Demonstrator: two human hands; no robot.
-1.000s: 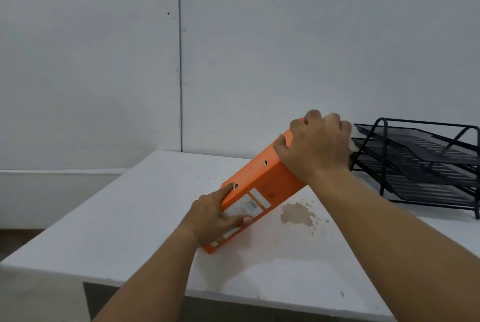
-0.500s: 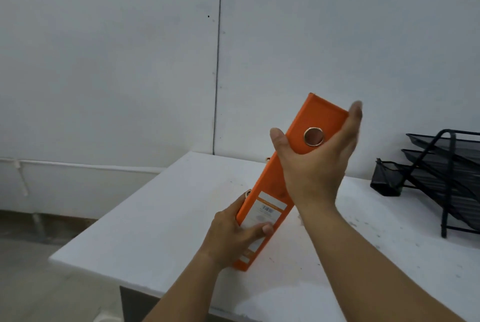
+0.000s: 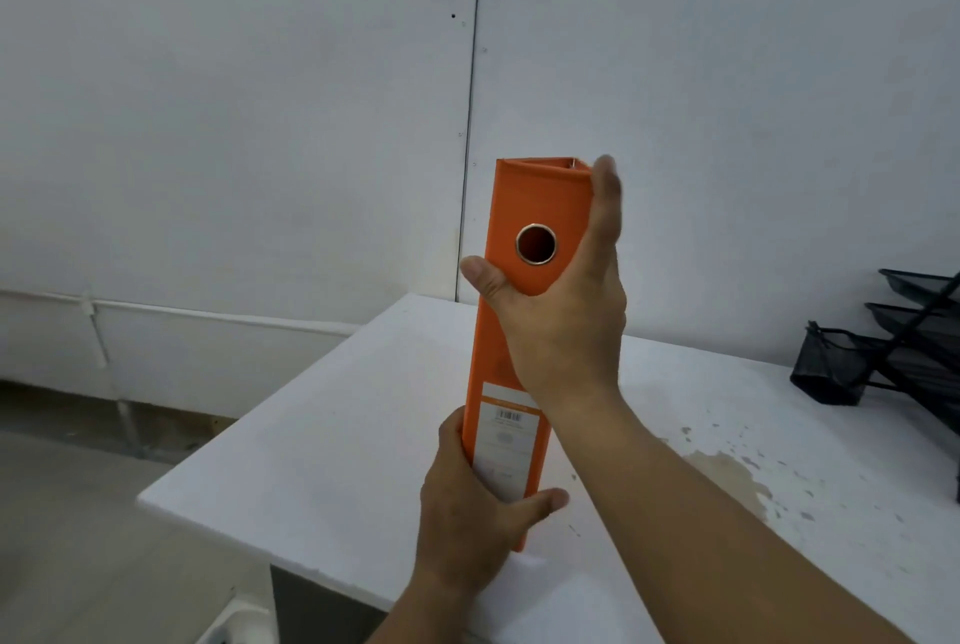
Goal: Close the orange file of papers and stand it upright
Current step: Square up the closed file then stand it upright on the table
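The orange file is closed and stands nearly upright on the white table, its spine facing me with a metal finger ring near the top and a white label low down. My right hand wraps the upper spine, thumb on the left side and fingers along the right edge. My left hand grips the lower end, thumb across the label. The file's bottom edge rests close to the table's front edge, partly hidden by my left hand.
A black mesh paper tray rack stands at the right on the table. A brown stain with chipped paint marks the tabletop to the right of my forearm. A white wall rises behind; the floor drops away left of the table corner.
The file has swung from a steep lean to nearly vertical, spine toward me. Both hands kept their grip, the right sliding along the upper spine.
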